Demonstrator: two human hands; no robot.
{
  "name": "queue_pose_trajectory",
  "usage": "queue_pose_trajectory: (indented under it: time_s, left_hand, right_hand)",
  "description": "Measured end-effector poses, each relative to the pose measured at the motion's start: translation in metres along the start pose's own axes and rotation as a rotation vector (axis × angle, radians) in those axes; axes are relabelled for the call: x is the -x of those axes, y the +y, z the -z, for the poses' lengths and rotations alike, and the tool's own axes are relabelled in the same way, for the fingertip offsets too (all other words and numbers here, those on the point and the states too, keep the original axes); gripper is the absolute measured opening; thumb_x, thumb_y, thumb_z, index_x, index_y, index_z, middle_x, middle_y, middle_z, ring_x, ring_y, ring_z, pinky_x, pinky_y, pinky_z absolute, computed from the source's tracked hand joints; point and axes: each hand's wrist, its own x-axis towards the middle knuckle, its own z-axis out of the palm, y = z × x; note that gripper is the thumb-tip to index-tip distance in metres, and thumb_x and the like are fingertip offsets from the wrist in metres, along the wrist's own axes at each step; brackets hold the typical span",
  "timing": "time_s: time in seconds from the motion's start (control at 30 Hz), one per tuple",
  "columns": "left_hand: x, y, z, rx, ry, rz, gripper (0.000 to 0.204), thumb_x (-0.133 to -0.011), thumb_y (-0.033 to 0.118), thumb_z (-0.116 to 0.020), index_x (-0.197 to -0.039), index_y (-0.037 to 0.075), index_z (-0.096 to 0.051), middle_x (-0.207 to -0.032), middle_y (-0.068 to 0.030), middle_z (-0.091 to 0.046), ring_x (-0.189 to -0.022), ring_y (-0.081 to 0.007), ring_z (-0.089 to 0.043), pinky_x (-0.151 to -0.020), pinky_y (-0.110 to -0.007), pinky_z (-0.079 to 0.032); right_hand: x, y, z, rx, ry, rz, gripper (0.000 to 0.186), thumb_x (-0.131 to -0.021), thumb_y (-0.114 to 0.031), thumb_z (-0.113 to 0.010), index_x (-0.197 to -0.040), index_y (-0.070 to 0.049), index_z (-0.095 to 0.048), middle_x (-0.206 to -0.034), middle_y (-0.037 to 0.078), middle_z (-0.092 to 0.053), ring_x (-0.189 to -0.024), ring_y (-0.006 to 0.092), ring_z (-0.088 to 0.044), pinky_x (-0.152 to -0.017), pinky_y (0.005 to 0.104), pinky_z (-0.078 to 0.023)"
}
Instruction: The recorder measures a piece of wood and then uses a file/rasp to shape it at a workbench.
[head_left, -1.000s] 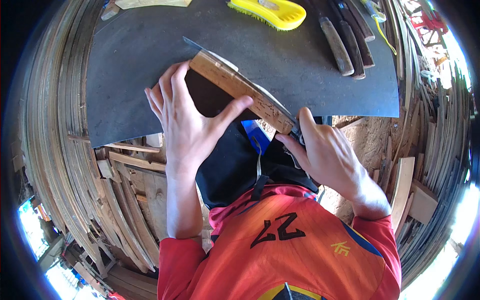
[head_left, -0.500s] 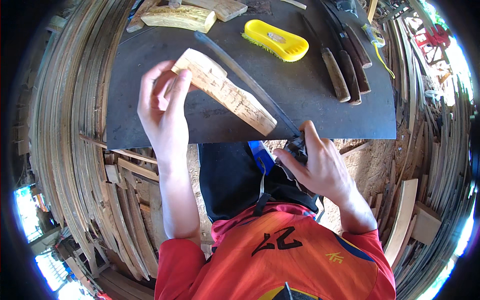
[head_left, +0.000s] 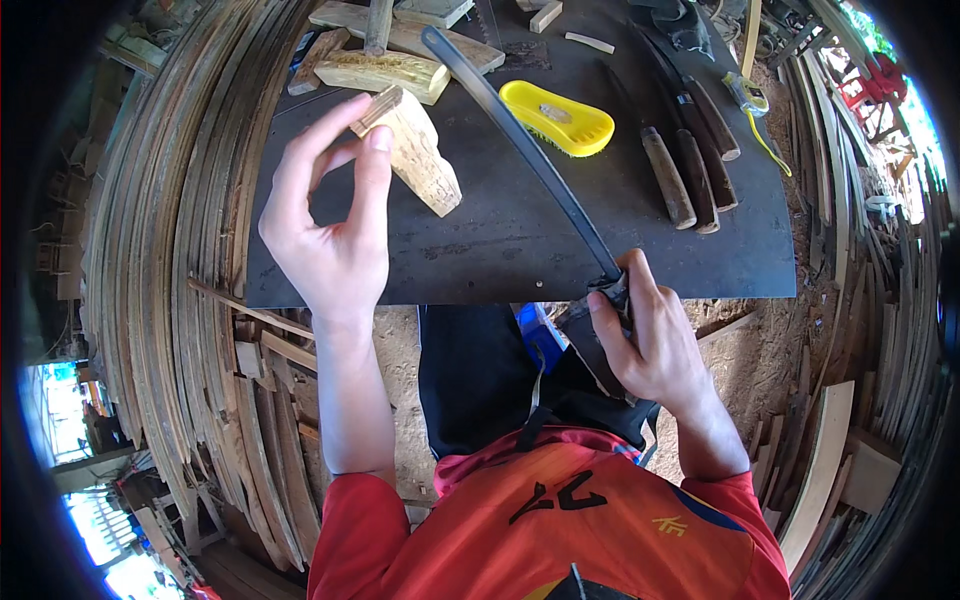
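Note:
My left hand (head_left: 330, 225) holds one end of a pale, roughly shaped wood block (head_left: 418, 155) between thumb and fingertips, above the dark tabletop. The block is tilted, its free end toward me and to the right. In my right hand (head_left: 655, 345), at the near table edge, is the wrapped grip of a long, narrow dark metal blade (head_left: 563, 200). Its rounded tip has a small hole and points away to the upper left. Blade and block are apart. My fingers hide part of the grip.
On the dark table (head_left: 480, 265) lie a yellow scrub brush (head_left: 575, 128), several wooden-handled tools (head_left: 668, 180), and a wooden mallet (head_left: 385, 75) among wood pieces. A tape measure (head_left: 745, 92) sits at the right edge. Stacked wood strips (head_left: 150, 250) flank both sides.
The block has swung so it looks shorter and its free end is farther from the blade. My right hand is slightly lower, and the blade now stands steeper. My view has shifted a little.

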Motion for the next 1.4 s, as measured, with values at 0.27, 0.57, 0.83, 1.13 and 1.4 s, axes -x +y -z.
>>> queue_pose_trajectory:
  time_s: [0.27,0.57,0.83,1.13,1.4]
  left_hand:
    - [0.007,0.009,-0.001,-0.065,0.011,-0.074,0.031,-0.087,0.003,-0.084,-0.117,0.001,-0.075,-0.104,-0.0108,-0.079,-0.088,-0.0166,-0.075,-0.081,-0.028,-0.057]
    - [0.014,0.016,0.002,-0.130,0.014,-0.022,0.035,-0.083,0.007,-0.088,-0.116,0.005,-0.078,-0.098,-0.0093,-0.079,-0.085,-0.0164,-0.074,-0.079,-0.029,-0.056]
    - [0.014,0.020,0.004,-0.216,0.004,-0.061,0.030,-0.082,0.012,-0.089,-0.111,0.010,-0.080,-0.082,-0.0039,-0.079,-0.080,-0.0170,-0.073,-0.090,-0.034,-0.051]
    - [0.017,0.030,0.003,-0.263,-0.036,-0.118,0.029,-0.085,0.014,-0.087,-0.111,0.008,-0.078,-0.087,-0.0020,-0.079,-0.081,-0.0131,-0.074,-0.098,-0.038,-0.046]
    - [0.037,0.033,-0.002,-0.191,-0.011,-0.117,0.032,-0.083,0.014,-0.088,-0.112,0.007,-0.076,-0.098,-0.0040,-0.079,-0.085,-0.0157,-0.074,-0.105,-0.044,-0.045]
  right_hand:
    - [-0.010,-0.016,-0.006,-0.012,-0.047,0.088,0.029,-0.101,-0.008,-0.064,-0.120,0.009,-0.051,-0.070,0.019,-0.056,-0.061,0.0399,-0.058,-0.059,0.0452,-0.043]
    - [-0.018,-0.032,-0.004,0.067,-0.054,0.136,0.021,-0.100,-0.006,-0.063,-0.106,0.002,-0.045,-0.060,0.020,-0.057,-0.056,0.0420,-0.063,-0.050,0.0471,-0.046]
    - [-0.008,-0.039,0.002,0.043,-0.069,0.023,0.020,-0.102,-0.008,-0.061,-0.113,0.004,-0.049,-0.061,0.020,-0.053,-0.057,0.0440,-0.061,-0.054,0.0475,-0.043]
    - [0.003,-0.059,0.021,0.271,-0.131,-0.023,0.023,-0.101,-0.011,-0.061,-0.110,0.002,-0.044,-0.061,0.019,-0.061,-0.053,0.0409,-0.063,-0.047,0.0485,-0.048]
    - [0.025,-0.078,0.036,0.336,-0.181,-0.100,0.026,-0.099,-0.011,-0.063,-0.111,0.003,-0.044,-0.063,0.018,-0.061,-0.052,0.0395,-0.063,-0.046,0.0480,-0.049]
